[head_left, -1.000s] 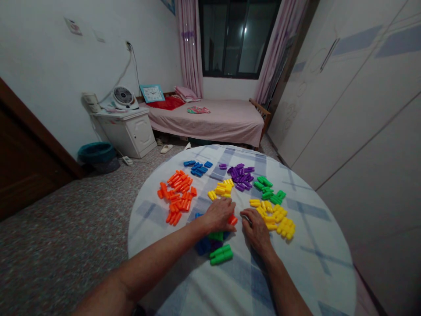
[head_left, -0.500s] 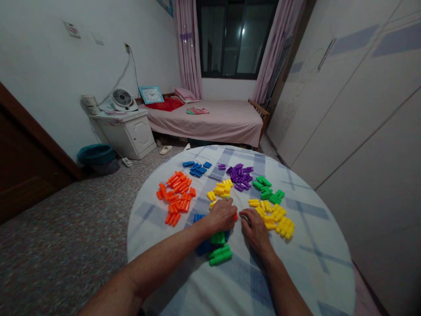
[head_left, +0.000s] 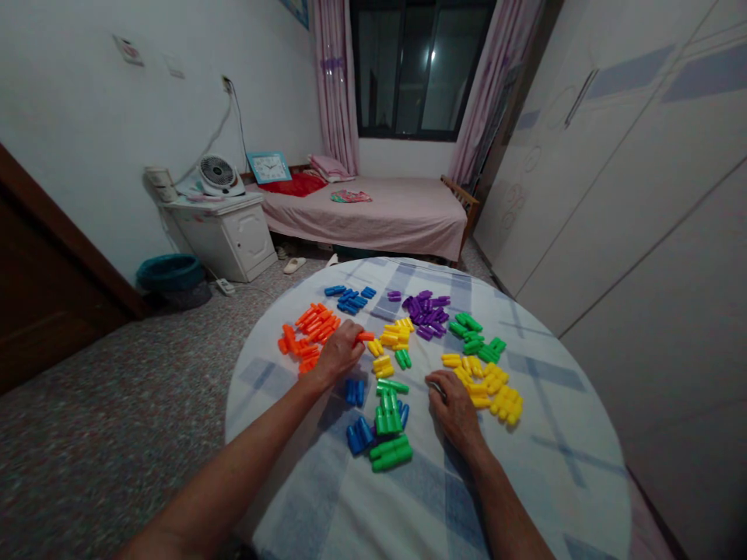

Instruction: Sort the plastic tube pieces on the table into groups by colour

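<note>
My left hand (head_left: 344, 346) is closed on an orange bullet-shaped toy block (head_left: 366, 337), held at its fingertips beside the orange pile (head_left: 315, 323), part of which it hides. My right hand (head_left: 452, 404) rests on the table with fingers curled and slightly apart, and no block shows in it. It lies just left of the yellow pile (head_left: 496, 385). Between the hands are green blocks (head_left: 388, 412) and blue blocks (head_left: 359, 435), some overlapping. Farther up sit a yellow group (head_left: 395, 336) and a small green block (head_left: 402, 358).
Purple blocks (head_left: 427, 311), more green blocks (head_left: 478, 338) and blue blocks (head_left: 351, 299) lie towards the far side of the round table, on its checked cloth (head_left: 560, 451). Beyond stand a bed (head_left: 397, 206), a white cabinet (head_left: 236, 237) and a wardrobe (head_left: 630, 171).
My left hand has moved left and away from me, from the middle of the table to the orange pile, uncovering green and blue blocks. My right hand has hardly moved.
</note>
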Tool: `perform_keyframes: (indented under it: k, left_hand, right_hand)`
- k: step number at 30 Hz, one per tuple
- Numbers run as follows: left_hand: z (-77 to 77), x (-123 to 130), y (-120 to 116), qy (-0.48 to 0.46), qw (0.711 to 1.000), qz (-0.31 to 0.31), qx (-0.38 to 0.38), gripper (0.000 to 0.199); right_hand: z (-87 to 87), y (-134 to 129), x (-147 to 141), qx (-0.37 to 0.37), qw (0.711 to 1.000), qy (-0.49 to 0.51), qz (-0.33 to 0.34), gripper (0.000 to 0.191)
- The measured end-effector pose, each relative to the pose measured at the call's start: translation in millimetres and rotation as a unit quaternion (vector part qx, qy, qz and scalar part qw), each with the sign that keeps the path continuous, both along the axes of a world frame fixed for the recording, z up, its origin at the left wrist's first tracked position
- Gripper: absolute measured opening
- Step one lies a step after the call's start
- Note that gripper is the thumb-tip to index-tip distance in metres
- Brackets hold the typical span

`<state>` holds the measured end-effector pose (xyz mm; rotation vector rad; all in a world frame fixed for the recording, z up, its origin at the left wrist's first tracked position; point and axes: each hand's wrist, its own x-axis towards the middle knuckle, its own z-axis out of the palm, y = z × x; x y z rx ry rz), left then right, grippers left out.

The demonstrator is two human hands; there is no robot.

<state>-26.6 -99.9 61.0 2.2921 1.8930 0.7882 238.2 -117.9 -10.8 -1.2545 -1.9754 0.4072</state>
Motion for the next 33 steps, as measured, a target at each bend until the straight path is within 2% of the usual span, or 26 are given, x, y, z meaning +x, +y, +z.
perform_keyframes:
  k: [5, 9, 15, 19, 22, 25, 29, 33]
  left_hand:
    - [-8.8, -39, -6, 0.111, 0.990, 0.085, 0.003, 0.017]
    - [-16.1, -50, -9, 0.122, 0.988, 0.096, 0.003, 0.022]
    - [-26.4, -32, -22, 0.089, 0.993, 0.007, 0.076, 0.037]
    - [-39.5, -9, -33, 0.069, 0.992, -0.049, 0.097, 0.032]
    - [-50.1, 1, -36, 0.031, 0.992, -0.046, 0.110, 0.028]
    - [-57.4, 2, -35, -0.003, 0.992, -0.031, 0.123, 0.026]
    - [-61.3, 0, -32, -0.016, 0.991, -0.040, 0.127, 0.026]
    - [-61.0, 0, -30, -0.016, 0.990, -0.043, 0.133, 0.025]
  right_hand:
    - [2.8, -1, -1, -0.003, 1.000, 0.000, -0.007, 0.022]
    - [1.6, -1, 0, -0.007, 1.000, -0.007, -0.006, 0.022]
    - [5.8, -3, -1, -0.012, 1.000, -0.003, -0.003, 0.022]
    - [14.6, -15, -11, -0.026, 0.998, 0.002, 0.064, 0.030]
    - [15.9, -24, -25, -0.024, 0.990, -0.026, 0.134, 0.051]
    - [12.3, -26, -38, -0.015, 0.986, -0.058, 0.158, 0.067]
    - [9.7, -23, -47, -0.015, 0.983, -0.079, 0.163, 0.075]
    - [14.8, -26, -52, -0.021, 0.978, -0.100, 0.182, 0.082]
